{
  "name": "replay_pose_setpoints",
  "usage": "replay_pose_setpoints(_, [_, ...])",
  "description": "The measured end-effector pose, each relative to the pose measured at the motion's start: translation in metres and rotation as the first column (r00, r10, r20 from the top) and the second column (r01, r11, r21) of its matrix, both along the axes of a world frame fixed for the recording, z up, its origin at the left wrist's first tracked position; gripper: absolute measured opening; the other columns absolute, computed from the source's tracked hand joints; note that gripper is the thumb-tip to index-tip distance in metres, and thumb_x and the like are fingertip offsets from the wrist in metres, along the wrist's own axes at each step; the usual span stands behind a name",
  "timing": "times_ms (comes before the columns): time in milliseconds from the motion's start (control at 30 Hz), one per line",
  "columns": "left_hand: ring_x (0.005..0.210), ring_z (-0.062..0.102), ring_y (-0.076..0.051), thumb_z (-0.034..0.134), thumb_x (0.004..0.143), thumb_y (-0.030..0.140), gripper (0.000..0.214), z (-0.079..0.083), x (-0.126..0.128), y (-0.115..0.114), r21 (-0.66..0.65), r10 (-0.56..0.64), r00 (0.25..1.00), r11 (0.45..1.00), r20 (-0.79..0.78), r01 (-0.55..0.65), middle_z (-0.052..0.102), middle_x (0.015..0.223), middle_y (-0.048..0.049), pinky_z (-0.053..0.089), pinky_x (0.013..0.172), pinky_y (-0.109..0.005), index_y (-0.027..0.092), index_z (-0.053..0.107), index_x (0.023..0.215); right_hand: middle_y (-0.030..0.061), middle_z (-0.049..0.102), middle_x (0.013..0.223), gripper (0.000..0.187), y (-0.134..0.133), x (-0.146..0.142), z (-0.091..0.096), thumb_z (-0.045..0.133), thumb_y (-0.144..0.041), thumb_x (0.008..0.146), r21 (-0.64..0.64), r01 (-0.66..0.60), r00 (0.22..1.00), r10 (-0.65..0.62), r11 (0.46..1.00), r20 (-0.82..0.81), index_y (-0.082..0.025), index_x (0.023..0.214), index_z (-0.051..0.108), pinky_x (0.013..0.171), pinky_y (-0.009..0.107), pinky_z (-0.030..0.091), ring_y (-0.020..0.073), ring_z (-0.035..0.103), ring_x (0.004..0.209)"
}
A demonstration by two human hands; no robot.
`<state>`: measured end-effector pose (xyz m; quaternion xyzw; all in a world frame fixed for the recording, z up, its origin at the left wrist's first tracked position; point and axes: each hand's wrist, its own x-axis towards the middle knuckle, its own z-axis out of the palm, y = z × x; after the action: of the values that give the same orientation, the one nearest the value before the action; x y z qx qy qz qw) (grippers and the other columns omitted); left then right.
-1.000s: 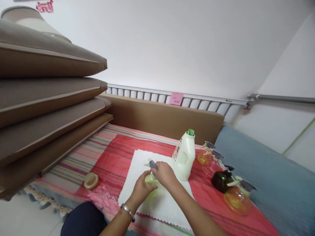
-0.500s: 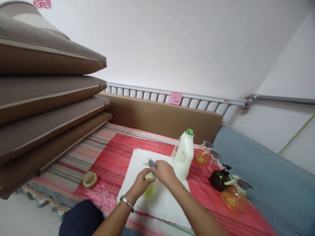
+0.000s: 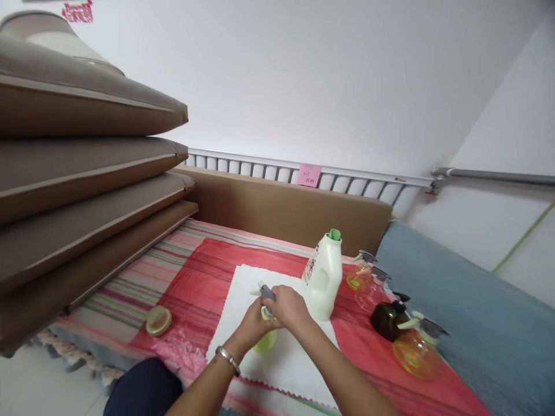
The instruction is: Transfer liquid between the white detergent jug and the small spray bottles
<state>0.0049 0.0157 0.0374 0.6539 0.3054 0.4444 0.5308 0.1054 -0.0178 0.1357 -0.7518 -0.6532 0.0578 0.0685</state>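
A clear yellow-green spray bottle (image 3: 265,344) stands on a white cloth (image 3: 295,370) in front of me. My left hand (image 3: 251,325) is wrapped round the bottle near its neck. From the right, my right hand (image 3: 290,306) grips the grey and pale green spray head (image 3: 267,293) at its top. The two hands touch and cover much of the bottle's neck. Close to my right hand, a large pale green jug (image 3: 327,283) with an open green spout stands upright at the cloth's edge.
Several spray bottles stand in a row at right, among them an orange one (image 3: 417,353) and a dark green one (image 3: 389,319). A round pale cap (image 3: 158,320) lies at left on the red sheet (image 3: 195,292). Stacked brown cushions (image 3: 91,156) rise at the left.
My left hand has shifted slightly, and its fingers are now more hidden behind the right hand. The right hand stays on the spray head. The camera view has tilted up slightly.
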Motion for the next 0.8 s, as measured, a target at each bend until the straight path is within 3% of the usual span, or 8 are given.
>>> replay_pose_setpoints(100, [0.096,0.058,-0.027,0.071,0.062,0.022,0.032,-0.003,0.002,0.001,-0.018,0.046,0.999,0.999,0.002,-0.046,0.069,0.097,-0.0083,0.042,0.088,-0.037,0.014,0.062,0.092,0.0038,0.068,0.084,0.023,0.0,-0.001,0.0,0.055,-0.038,0.08,0.002,-0.002,1.0,0.002,1.0,-0.003,-0.016,0.083,0.063,0.068,0.033,0.046,0.0177,0.062,0.076])
replay_pose_setpoints(200, [0.096,0.06,-0.026,0.071,0.063,0.023,0.025,0.0,-0.003,0.004,-0.023,-0.053,0.999,0.998,0.011,0.053,0.07,0.095,-0.006,0.042,0.089,-0.036,0.015,0.066,0.086,0.0036,0.068,0.083,0.022,-0.001,-0.001,0.001,0.054,-0.037,0.08,0.0,-0.002,1.0,0.002,1.0,-0.007,-0.017,0.082,0.063,0.067,0.033,0.046,0.0177,0.062,0.075])
replay_pose_setpoints(300, [0.098,0.06,-0.025,0.072,0.061,0.022,0.032,0.005,-0.006,0.003,-0.037,-0.109,0.994,0.993,0.011,0.11,0.07,0.099,-0.0052,0.042,0.09,-0.035,0.016,0.066,0.092,0.0038,0.068,0.083,0.021,-0.001,0.0,0.001,0.054,-0.036,0.08,0.0,-0.002,1.0,0.002,1.0,-0.01,-0.017,0.082,0.063,0.067,0.032,0.045,0.0176,0.062,0.075])
replay_pose_setpoints(400, [0.101,0.058,-0.027,0.072,0.06,0.021,0.04,0.004,-0.001,-0.001,-0.059,-0.019,1.0,0.998,0.004,0.019,0.068,0.103,-0.008,0.041,0.091,-0.038,0.015,0.062,0.099,0.0049,0.068,0.084,0.022,-0.001,0.002,0.001,0.054,-0.036,0.079,0.003,-0.001,1.0,0.001,1.0,-0.013,-0.016,0.083,0.063,0.066,0.032,0.045,0.0183,0.062,0.076])
replay_pose_setpoints(500, [0.102,0.057,-0.028,0.071,0.062,0.022,0.031,0.002,0.0,-0.001,-0.066,0.019,1.0,0.998,0.005,-0.019,0.068,0.101,-0.0089,0.04,0.091,-0.039,0.014,0.063,0.092,0.0053,0.069,0.084,0.023,-0.001,0.003,0.0,0.054,-0.038,0.079,0.005,0.0,1.0,0.0,1.0,-0.017,-0.017,0.082,0.064,0.065,0.031,0.044,0.0187,0.062,0.076])
replay_pose_setpoints(667, [0.096,0.061,-0.026,0.071,0.061,0.023,0.027,0.007,-0.007,0.003,-0.076,-0.117,0.993,0.99,-0.003,0.116,0.071,0.094,-0.0052,0.044,0.088,-0.036,0.015,0.067,0.086,0.0056,0.069,0.082,0.021,-0.001,0.004,-0.001,0.053,-0.035,0.078,0.023,-0.008,1.0,0.008,1.0,-0.021,-0.017,0.079,0.064,0.061,0.03,0.042,0.019,0.063,0.074])
replay_pose_setpoints(800, [0.102,0.056,-0.029,0.073,0.06,0.022,0.043,0.006,0.0,-0.001,-0.078,-0.003,1.0,0.997,-0.014,0.002,0.068,0.102,-0.0087,0.04,0.091,-0.04,0.013,0.061,0.101,0.0056,0.069,0.081,0.021,-0.001,0.003,-0.001,0.054,-0.035,0.076,0.029,-0.005,1.0,0.006,1.0,-0.026,-0.017,0.078,0.064,0.06,0.029,0.041,0.0193,0.063,0.074])
